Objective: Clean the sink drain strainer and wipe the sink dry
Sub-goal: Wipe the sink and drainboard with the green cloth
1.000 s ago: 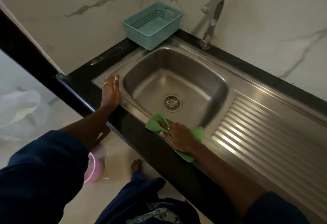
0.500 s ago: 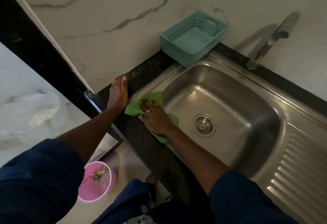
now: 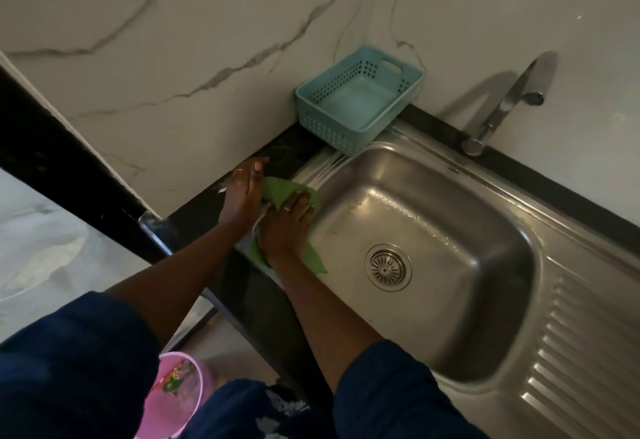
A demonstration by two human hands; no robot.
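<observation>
The steel sink (image 3: pixel 450 224) has water drops on its far wall, and its round drain strainer (image 3: pixel 387 267) sits in the basin floor. On the sink's left rim lies a green cloth (image 3: pixel 278 190), pressed down by my right hand (image 3: pixel 285 227), whose fingers curl over it. My left hand (image 3: pixel 244 196) lies flat on the black counter (image 3: pixel 282 149) just left of the cloth, its thumb edge touching the green fabric. Part of the cloth hangs into the basin below my right wrist.
A teal plastic basket (image 3: pixel 360 99) stands on the counter's back corner against the marble wall. The faucet (image 3: pixel 502 106) rises behind the basin. A ribbed drainboard (image 3: pixel 588 352) extends to the right. On the floor below is a pink bucket (image 3: pixel 180 390).
My right hand has slid the cloth from the front rim leftward and along the left rim, up beside my left hand. The view has swung left; my left hand has stayed on the counter.
</observation>
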